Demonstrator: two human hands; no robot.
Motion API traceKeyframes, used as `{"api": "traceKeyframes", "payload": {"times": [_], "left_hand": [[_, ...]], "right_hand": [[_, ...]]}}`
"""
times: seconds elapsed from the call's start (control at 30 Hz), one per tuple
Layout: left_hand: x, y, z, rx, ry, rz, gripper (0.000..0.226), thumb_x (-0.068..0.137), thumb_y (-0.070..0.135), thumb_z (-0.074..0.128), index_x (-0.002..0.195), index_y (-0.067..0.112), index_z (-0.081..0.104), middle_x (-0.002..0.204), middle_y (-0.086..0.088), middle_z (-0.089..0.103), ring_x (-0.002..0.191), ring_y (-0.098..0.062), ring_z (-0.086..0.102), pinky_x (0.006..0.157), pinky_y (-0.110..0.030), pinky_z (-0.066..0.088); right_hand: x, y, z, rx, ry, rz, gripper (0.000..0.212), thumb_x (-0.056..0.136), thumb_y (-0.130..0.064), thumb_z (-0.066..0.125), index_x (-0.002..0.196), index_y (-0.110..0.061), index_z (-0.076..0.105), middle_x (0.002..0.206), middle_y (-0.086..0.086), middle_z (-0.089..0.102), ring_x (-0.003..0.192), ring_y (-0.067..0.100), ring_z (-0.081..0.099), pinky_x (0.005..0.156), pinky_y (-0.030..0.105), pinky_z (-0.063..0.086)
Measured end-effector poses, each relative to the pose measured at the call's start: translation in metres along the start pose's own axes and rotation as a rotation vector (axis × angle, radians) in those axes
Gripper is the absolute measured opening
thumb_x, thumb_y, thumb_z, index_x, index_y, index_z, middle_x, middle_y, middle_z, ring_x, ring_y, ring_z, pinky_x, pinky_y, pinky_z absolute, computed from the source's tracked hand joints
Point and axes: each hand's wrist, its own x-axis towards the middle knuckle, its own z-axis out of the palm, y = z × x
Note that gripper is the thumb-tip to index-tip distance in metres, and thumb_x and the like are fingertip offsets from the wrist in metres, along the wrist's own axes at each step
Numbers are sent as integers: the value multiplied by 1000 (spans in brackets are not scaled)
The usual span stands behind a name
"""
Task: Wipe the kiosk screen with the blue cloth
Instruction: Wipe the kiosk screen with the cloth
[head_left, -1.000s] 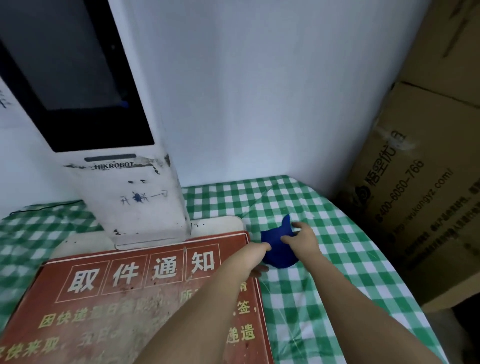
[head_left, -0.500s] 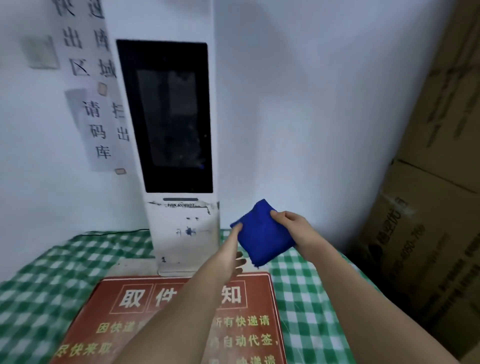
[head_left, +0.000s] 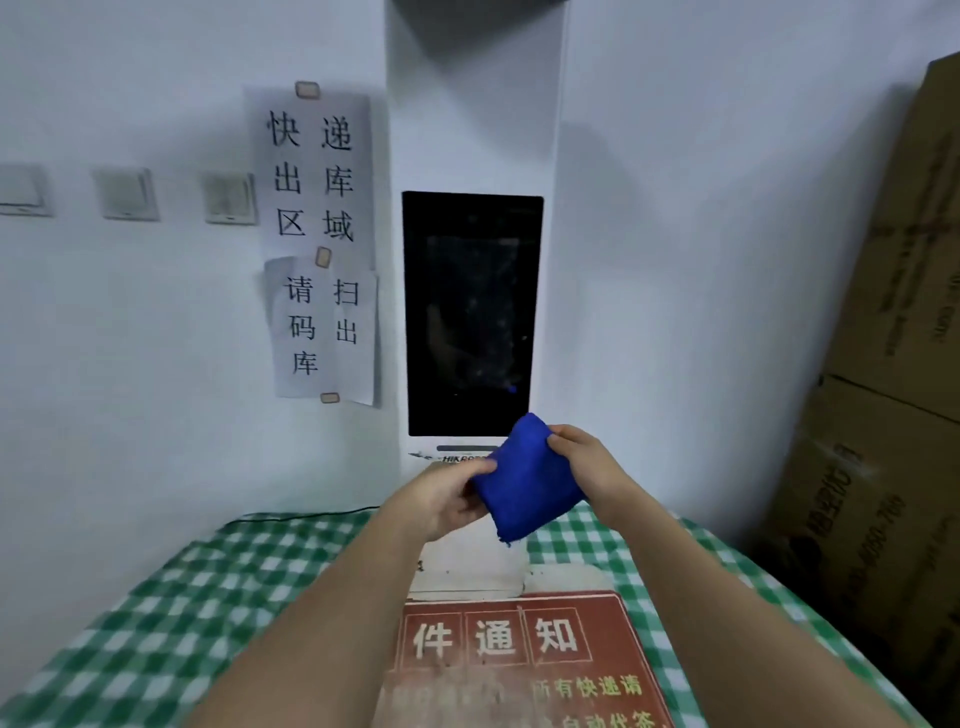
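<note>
Both hands (head_left: 447, 499) grip blue cloth (head_left: 524, 483) below kiosk screen (head_left: 470, 312).

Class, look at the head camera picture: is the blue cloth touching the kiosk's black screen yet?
Cannot tell. In the head view the blue cloth, held by both hands, overlaps only the screen's bottom edge; one frontal view cannot show the depth between them.

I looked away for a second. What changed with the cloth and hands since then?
The blue cloth came up off the checked tablecloth to just below the kiosk screen. The left hand, only touching before, now grips it with the right hand. The kiosk and red sign stayed.
</note>
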Motion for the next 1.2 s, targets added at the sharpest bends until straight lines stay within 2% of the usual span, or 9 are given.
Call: {"api": "traceKeyframes", "payload": {"times": [0.1, 0.23, 0.4, 0.5, 0.6, 0.73, 0.83, 1.0, 1.2], "left_hand": [[-8, 13, -29, 128, 70, 86, 21, 87, -3, 60, 108, -1, 59, 91, -12, 67, 84, -23, 64, 73, -29, 55], [-16, 26, -60, 121, 99, 170, 36, 83, -5, 64, 118, -4, 57, 111, -19, 67, 94, -28, 66, 71, -31, 56], [-30, 41, -79, -21, 54, 137, 7, 89, 4, 59, 95, 2, 62, 90, -11, 68, 78, -22, 66, 64, -30, 55], [-34, 50, -76, 86, 91, 180, 6, 92, 5, 55, 92, 6, 61, 88, -10, 67, 81, -26, 66, 68, -32, 57], [-38, 59, -64, 81, 123, 242, 12, 92, -1, 50, 85, 5, 57, 83, -13, 63, 76, -28, 64, 65, -35, 57], [-37, 74, -49, 37, 180, 316, 5, 92, -1, 50, 94, 2, 53, 92, -20, 62, 79, -33, 63, 63, -39, 56], [-35, 86, -39, 53, 227, 339, 11, 94, 10, 49, 104, 6, 51, 87, -13, 63, 71, -26, 63, 58, -33, 55], [-34, 101, -21, 80, 232, 357, 12, 95, 13, 45, 102, 7, 52, 92, -14, 63, 89, -30, 64, 75, -38, 56], [-35, 122, -7, 107, 229, 420, 15, 96, 13, 47, 107, 6, 55, 104, -16, 64, 94, -29, 64, 74, -33, 54]], "right_hand": [[-8, -10, 35, -53, -14, -36, 15, 94, -29, 56, 104, -19, 61, 109, 1, 64, 98, 18, 59, 82, 29, 46], [-16, -19, 82, -170, 67, -150, 17, 92, -23, 60, 105, -12, 58, 97, 0, 63, 86, 16, 59, 66, 21, 46], [-19, -31, 111, -254, 275, -199, 16, 95, -22, 54, 98, -8, 59, 94, 6, 63, 87, 25, 58, 67, 28, 44], [-26, -43, 119, -395, 439, -251, 17, 95, -21, 54, 108, -13, 49, 87, 2, 59, 82, 24, 59, 71, 37, 49], [-28, -52, 126, -554, 533, -321, 12, 96, -18, 48, 99, -19, 36, 76, 0, 56, 64, 20, 55, 54, 35, 45], [-22, -62, 133, -767, 415, -465, 15, 96, -16, 37, 105, -20, 49, 102, 1, 57, 77, 23, 58, 64, 37, 49], [-15, -68, 131, -737, 367, -513, 31, 95, -34, 46, 123, -21, 49, 119, -4, 52, 91, 17, 58, 70, 30, 49], [6, -72, 110, -788, 328, -572, 44, 91, -38, 55, 130, -22, 44, 124, -5, 50, 92, 15, 59, 67, 29, 50], [25, -85, 97, -723, 376, -731, 33, 95, -21, 50, 127, -22, 52, 122, -6, 56, 92, 16, 61, 70, 28, 49]]}}
